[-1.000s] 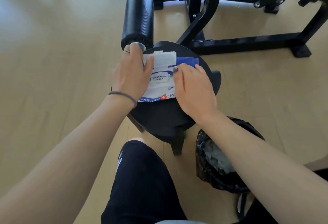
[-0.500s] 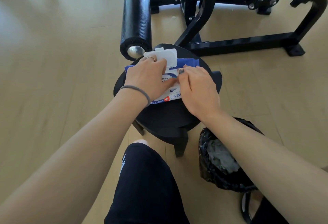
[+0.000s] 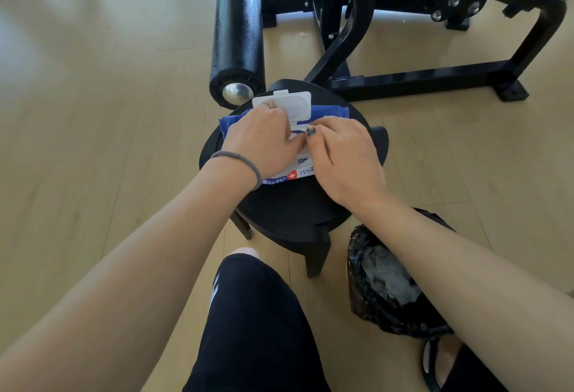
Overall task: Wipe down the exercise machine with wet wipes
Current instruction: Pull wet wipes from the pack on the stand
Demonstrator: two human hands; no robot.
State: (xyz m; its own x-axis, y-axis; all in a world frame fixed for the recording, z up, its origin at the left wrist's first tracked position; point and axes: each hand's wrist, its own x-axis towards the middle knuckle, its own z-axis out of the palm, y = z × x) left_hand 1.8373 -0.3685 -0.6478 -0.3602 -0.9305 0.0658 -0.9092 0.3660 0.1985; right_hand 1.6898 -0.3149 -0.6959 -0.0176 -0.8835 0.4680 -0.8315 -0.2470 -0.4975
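Observation:
A blue and white pack of wet wipes (image 3: 296, 172) lies on the round black seat (image 3: 289, 205) of the exercise machine. Its white plastic lid (image 3: 290, 103) is flipped up toward the far side. My left hand (image 3: 264, 140) presses down on the pack's left half, fingers over the opening. My right hand (image 3: 344, 152) rests on the pack's right half, its thumb and forefinger pinched at the opening beside my left fingers. What they pinch is hidden. Beyond the seat stand the black foam roller (image 3: 237, 34) and the black steel frame (image 3: 419, 78).
A bin lined with a black bag (image 3: 385, 283), holding crumpled used wipes, stands on the wooden floor right of the seat, under my right forearm. My knee in black shorts (image 3: 257, 314) is just in front of the seat. A sandalled foot (image 3: 435, 360) shows at lower right.
My left hand slid from the pack's left edge onto its middle. The lid now stands fully flipped up. My right thumb and forefinger have closed in at the opening.

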